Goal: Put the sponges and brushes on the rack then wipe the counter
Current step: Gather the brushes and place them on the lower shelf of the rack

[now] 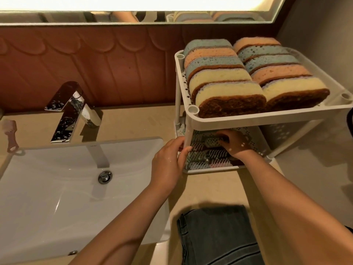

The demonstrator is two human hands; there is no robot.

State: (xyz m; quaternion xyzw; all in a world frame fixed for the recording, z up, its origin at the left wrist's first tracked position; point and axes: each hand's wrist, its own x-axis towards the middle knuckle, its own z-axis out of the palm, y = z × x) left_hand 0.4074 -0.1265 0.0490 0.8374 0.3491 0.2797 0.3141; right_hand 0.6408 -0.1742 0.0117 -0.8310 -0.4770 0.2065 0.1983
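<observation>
Beside the sink (57,188), a person's left hand (168,159) grips the front post of the rack (267,116) while the right hand (236,145), in shadow, appears to clasp a brush (211,141) on the lower shelf, beneath the sponges (229,83).

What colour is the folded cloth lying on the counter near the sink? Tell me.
The cloth is dark grey with thin dark stripes; head view.

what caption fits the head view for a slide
Sponges fill the top of the rack; left hand grips its post, right hand reaches among brushes below.
</observation>
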